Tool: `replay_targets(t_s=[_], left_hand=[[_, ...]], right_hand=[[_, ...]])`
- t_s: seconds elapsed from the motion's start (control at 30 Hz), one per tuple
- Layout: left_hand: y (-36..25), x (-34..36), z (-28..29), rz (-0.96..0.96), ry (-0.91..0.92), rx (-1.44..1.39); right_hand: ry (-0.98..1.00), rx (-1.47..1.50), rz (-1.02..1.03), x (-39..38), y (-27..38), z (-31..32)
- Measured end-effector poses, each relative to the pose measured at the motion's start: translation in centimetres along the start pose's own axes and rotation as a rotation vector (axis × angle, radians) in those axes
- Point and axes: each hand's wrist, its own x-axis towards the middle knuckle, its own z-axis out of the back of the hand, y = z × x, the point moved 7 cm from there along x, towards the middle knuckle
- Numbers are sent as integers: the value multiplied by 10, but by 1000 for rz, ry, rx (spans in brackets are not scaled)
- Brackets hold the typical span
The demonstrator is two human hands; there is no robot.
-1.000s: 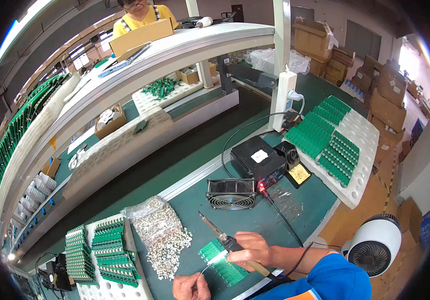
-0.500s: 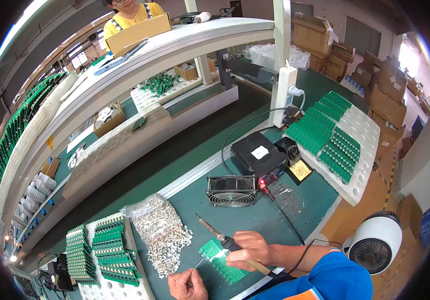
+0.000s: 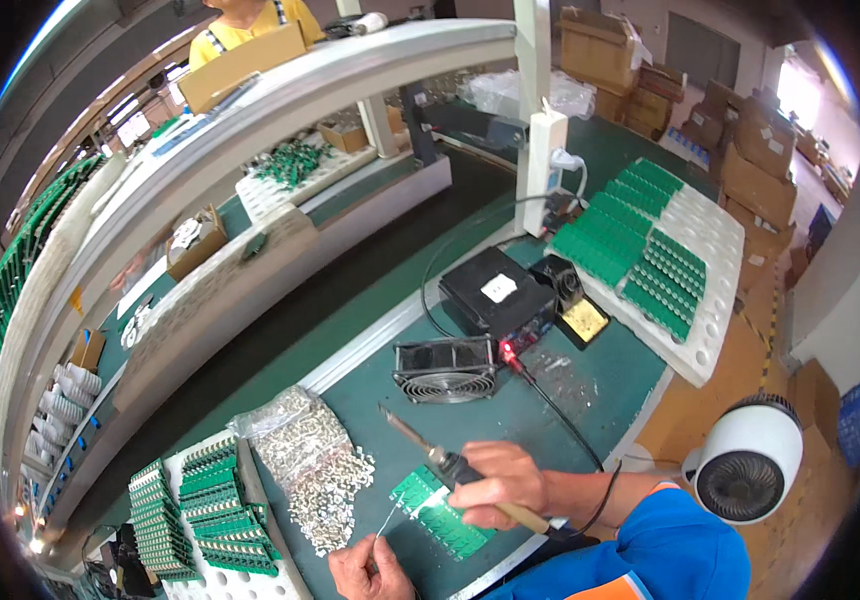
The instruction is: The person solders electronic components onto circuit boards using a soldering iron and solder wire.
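My right hand (image 3: 498, 484) is closed around a soldering iron (image 3: 440, 458), its tip pointing up and to the left, above the bench. Below it lies a green circuit board panel (image 3: 442, 514), partly covered by the hand and the iron. My left hand (image 3: 370, 572) pinches a thin silvery solder wire (image 3: 386, 521), whose far end reaches over the left edge of the panel. The iron's tip is apart from both wire and board. Just left of the panel, small metal parts (image 3: 328, 500) spill from a clear plastic bag (image 3: 293, 432).
A foam tray (image 3: 275, 560) with rows of boards stands at left; another foam tray (image 3: 715, 270) of green boards sits at back right. Behind the panel are a small fan (image 3: 445, 370), a black soldering station (image 3: 495, 290) and an iron stand (image 3: 582, 312). A cord trails right.
The whole view has shifted slightly. The soldering iron's tip is a little farther from the board, and the solder wire points more steeply away from me. Both hands keep their holds.
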Motion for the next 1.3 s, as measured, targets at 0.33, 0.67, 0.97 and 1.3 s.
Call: replay_targets(t_s=[0.33, 0.67, 0.97, 1.3], left_hand=[[19, -7, 2, 80, -87, -14], [5, 0, 3, 33, -98, -61], [14, -2, 1, 94, -150, -10], [3, 4, 11, 57, -114, -4]], right_hand=[[-137, 56, 52, 14, 0, -1], [7, 119, 39, 20, 11, -23], [-27, 88, 70, 48, 11, -14], [-86, -16, -2, 14, 5, -12]])
